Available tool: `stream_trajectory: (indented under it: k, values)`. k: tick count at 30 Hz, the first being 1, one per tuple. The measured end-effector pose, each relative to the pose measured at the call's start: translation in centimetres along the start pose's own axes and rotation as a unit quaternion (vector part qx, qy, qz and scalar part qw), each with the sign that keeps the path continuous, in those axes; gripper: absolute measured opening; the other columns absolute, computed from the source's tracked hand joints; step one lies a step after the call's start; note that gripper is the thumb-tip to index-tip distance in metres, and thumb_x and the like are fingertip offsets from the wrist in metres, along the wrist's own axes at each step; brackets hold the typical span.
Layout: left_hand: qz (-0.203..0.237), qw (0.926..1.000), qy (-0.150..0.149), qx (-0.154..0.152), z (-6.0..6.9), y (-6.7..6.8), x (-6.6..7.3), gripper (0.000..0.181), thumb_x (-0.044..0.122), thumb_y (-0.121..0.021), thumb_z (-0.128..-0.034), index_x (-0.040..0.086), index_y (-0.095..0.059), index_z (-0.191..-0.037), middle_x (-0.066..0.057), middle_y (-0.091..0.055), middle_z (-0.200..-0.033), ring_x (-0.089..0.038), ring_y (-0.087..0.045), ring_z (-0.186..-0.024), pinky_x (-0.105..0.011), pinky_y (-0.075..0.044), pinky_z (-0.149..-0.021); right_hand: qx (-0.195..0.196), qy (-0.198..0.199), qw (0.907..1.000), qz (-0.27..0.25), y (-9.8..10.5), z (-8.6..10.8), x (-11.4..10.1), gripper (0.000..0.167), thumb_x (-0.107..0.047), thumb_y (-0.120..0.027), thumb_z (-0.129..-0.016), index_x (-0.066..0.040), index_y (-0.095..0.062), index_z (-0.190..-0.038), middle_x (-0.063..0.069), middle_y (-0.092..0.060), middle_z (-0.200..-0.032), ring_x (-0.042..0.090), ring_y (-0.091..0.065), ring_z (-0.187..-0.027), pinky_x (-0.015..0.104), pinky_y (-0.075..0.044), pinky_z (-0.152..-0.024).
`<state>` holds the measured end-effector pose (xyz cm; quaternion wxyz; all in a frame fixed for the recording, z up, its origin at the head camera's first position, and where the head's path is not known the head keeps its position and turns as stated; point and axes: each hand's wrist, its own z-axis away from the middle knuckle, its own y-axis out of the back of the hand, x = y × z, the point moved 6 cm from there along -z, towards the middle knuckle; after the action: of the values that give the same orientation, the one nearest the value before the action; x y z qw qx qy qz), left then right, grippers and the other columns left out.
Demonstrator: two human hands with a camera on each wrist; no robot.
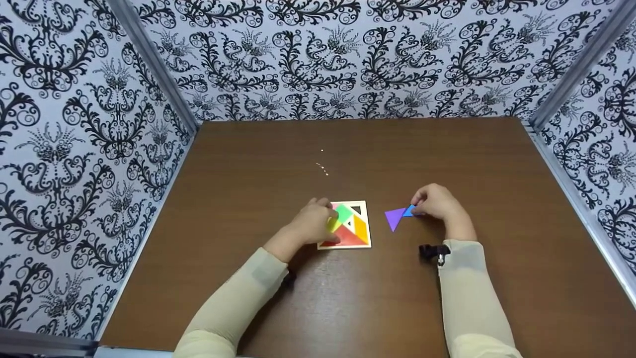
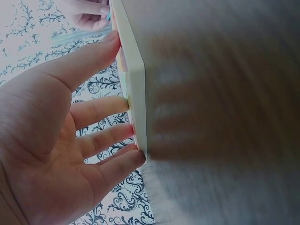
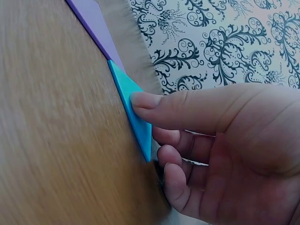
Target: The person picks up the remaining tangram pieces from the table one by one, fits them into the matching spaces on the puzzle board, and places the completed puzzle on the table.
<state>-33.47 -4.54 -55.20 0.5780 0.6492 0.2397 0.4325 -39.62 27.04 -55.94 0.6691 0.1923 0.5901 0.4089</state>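
Observation:
A tangram board with a pale frame lies flat, with red, green, yellow and orange pieces in it and two dark gaps. My left hand rests on its left side; in the left wrist view the spread, nearly straight fingers touch the board's edge and pieces. To the right of the board, my right hand pinches a blue triangle, thumb on its face and curled fingers at the far side. Touching the blue triangle's left tip is a purple triangle, flat on the table.
The brown wooden table has white walls with black scroll patterns at the back and sides. A few small light specks show beyond the board. A black wrist camera sits at the right sleeve.

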Motion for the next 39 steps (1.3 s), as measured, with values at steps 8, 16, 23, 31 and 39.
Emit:
stream_trajectory:
  k: [8, 16, 23, 31, 39]
  values:
    - [0.014, 0.9998, 0.011, -0.002, 0.2, -0.2, -0.2, 0.05, 0.044, -0.092, -0.0806, 0.012, -0.08, -0.116, -0.01, -0.069, -0.129, -0.027, -0.058, -0.131, -0.055, -0.027, -0.131, -0.011, 0.016, 0.9998, -0.011, 0.2, 0.3, -0.2, 0.013, -0.014, -0.079, -0.093, -0.002, -0.077, -0.096, 0.009, -0.072, -0.091, 0.016, -0.056, -0.072, 0.031, -0.048, -0.065]
    - [0.014, 0.9998, 0.011, 0.003, 0.2, -0.2, -0.3, 0.054, 0.046, -0.091, -0.0815, 0.012, -0.079, -0.122, -0.009, -0.068, -0.132, -0.026, -0.058, -0.132, -0.055, -0.026, -0.131, -0.039, 0.031, 0.9977, -0.047, 0.4, 0.6, -0.4, 0.014, -0.012, -0.074, -0.096, 0.001, -0.074, -0.097, -0.002, -0.063, -0.075, 0.012, -0.055, -0.068, 0.029, -0.048, -0.063]
    - [0.007, 0.9999, 0.008, 0.001, 0.2, -0.2, -0.3, 0.054, 0.046, -0.092, -0.0813, 0.012, -0.079, -0.122, -0.01, -0.068, -0.131, -0.026, -0.059, -0.129, -0.056, -0.028, -0.13, -0.071, 0.045, 0.987, -0.137, 0.2, 0.9, -1.2, 0.015, -0.006, -0.072, -0.096, 0.008, -0.067, -0.101, 0.0, -0.065, -0.081, 0.009, -0.063, -0.073, 0.025, -0.057, -0.069]
    - [0.009, 0.9999, 0.009, -0.003, 0.1, -0.3, -0.3, 0.056, 0.047, -0.092, -0.081, 0.012, -0.079, -0.123, -0.009, -0.067, -0.13, -0.026, -0.059, -0.13, -0.055, -0.027, -0.131, -0.085, 0.068, 0.9742, -0.198, -1.3, 0.2, -3.0, 0.014, -0.002, -0.071, -0.097, 0.011, -0.066, -0.099, -0.001, -0.063, -0.08, 0.009, -0.063, -0.071, 0.022, -0.058, -0.069]
    - [0.0, 1.0, 0.001, -0.001, 0.1, 0.1, 0.1, 0.056, 0.046, -0.093, -0.0806, 0.012, -0.079, -0.122, -0.01, -0.071, -0.128, -0.028, -0.059, -0.13, -0.055, -0.031, -0.129, -0.062, 0.14, 0.9676, -0.201, -2.9, -0.6, -5.8, 0.015, -0.002, -0.073, -0.094, 0.011, -0.068, -0.097, 0.001, -0.062, -0.077, 0.009, -0.058, -0.068, 0.02, -0.053, -0.066]
